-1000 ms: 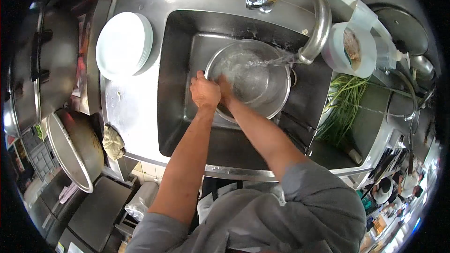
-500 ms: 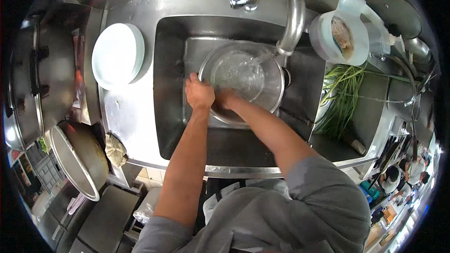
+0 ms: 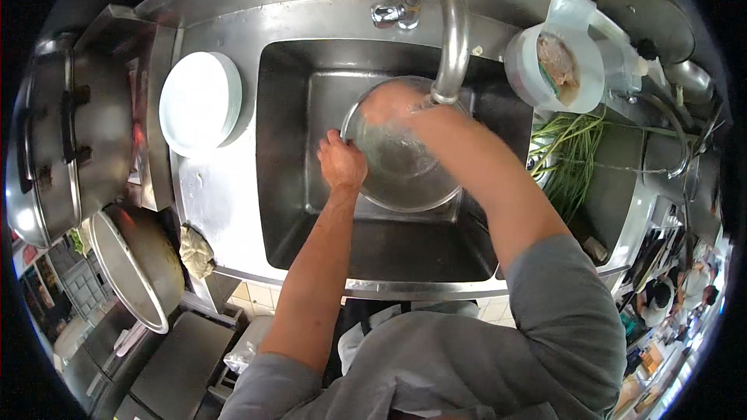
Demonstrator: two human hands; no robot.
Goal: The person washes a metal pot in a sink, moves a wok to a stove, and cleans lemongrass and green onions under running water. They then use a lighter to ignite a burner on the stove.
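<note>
A round metal pot [image 3: 401, 201] with water in it stands in the steel sink [image 3: 373, 253], beneath the curved faucet [image 3: 453, 47]. My left hand [image 3: 342, 163] is closed on the pot's left rim. Inside the pot, at its upper left wall, is my right hand [image 3: 391, 103]; it is blurred, and its fingers are too smeared to read. The faucet's spout hangs over my right wrist.
White plates [image 3: 198, 105] are stacked left of the sink. A crumpled cloth [image 3: 195, 252] and large pot [image 3: 128, 272] are at the lower left. Right are a plastic tub [image 3: 523, 70], long green stalks [image 3: 572, 155] and a ladle-like handle. People [image 3: 657, 295] stand far right.
My right hand has moved from the pot's lower left to its upper left, passing under the spout. My left hand stays on the rim; the pot has shifted slightly.
</note>
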